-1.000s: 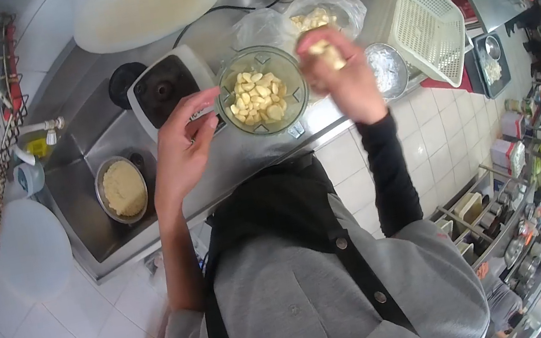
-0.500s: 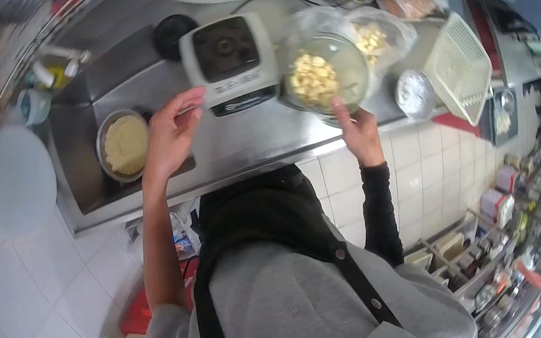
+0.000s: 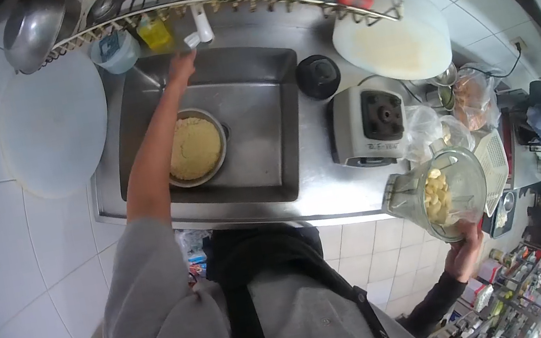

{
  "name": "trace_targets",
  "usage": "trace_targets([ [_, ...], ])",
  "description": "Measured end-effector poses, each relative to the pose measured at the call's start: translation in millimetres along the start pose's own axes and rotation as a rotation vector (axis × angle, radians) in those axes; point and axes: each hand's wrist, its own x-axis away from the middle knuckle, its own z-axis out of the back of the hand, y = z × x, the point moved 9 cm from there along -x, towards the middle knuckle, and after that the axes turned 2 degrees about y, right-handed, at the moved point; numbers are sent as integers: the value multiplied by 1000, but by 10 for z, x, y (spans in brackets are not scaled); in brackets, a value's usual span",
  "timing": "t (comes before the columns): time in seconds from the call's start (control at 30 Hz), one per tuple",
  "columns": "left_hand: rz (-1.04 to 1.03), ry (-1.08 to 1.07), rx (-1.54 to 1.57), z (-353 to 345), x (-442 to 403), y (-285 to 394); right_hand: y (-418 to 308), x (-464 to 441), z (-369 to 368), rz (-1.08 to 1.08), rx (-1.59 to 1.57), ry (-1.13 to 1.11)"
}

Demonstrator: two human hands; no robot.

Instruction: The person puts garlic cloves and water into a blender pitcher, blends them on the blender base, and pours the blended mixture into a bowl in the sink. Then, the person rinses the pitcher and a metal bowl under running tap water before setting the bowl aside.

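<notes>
Right fingers (image 3: pixel 469 231) grip a jug (image 3: pixel 464 182) of pale chunks (image 3: pixel 437 194); left fingers (image 3: pixel 185 59) I can't judge.

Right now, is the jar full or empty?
Neither: the jar is partly full. Pale chunks lie inside, while part of its clear wall shows bare.
</notes>
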Motion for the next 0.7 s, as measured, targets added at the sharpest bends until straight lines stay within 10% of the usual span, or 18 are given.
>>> trace_targets([
  [0.47, 505, -236, 363, -264, -1505, -929, 1691, 187, -4631, -336, -3, -615],
  [0.7, 733, -288, 507, -224, -1419, -991, 2945, -99, -6081, -403, 287, -448],
])
